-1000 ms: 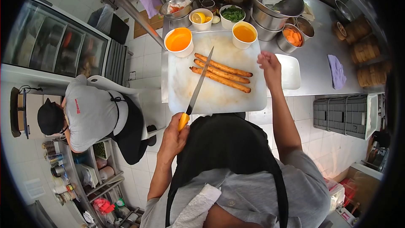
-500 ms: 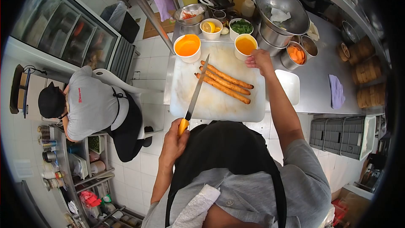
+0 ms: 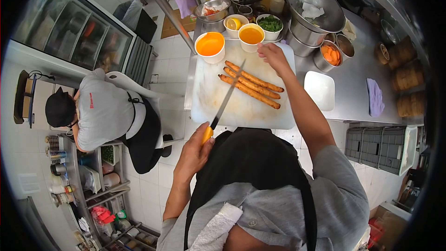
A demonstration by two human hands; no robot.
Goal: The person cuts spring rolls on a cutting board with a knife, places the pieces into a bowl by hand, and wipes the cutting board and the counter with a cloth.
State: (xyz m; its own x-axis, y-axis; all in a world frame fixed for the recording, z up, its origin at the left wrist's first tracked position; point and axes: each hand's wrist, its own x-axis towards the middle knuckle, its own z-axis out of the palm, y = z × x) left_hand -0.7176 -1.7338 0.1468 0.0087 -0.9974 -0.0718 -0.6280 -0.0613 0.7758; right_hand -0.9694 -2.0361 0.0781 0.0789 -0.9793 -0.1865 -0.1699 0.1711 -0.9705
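My left hand [image 3: 191, 155] is wrapped round the yellow handle of a long kitchen knife [image 3: 227, 95]. Its blade slants up and right over the ends of three long golden-brown sticks, possibly fried dough [image 3: 255, 85], lying side by side on a white cutting board [image 3: 209, 109]. My right hand [image 3: 273, 58] hovers over the board's far right, fingers loosely bent and holding nothing visible. Just left of its fingertips is a white paper cup of orange-yellow sauce [image 3: 251, 37]; contact is hard to tell. A second cup of brighter orange sauce [image 3: 210, 46] stands at the board's far left corner.
Behind the board are a cup with lemon [image 3: 233, 24], a cup of green leaves [image 3: 269, 25] and bottles. Steel bowls [image 3: 312, 5], sliced carrots [image 3: 331, 55], a white dish [image 3: 319, 91] and a purple cloth [image 3: 375, 97] lie rightward. A co-worker [image 3: 109, 109] bends at left.
The cup of orange-yellow sauce has shifted left and back, closer to the other sauce cup. My right hand has moved left and back too. The knife stays in my left hand.
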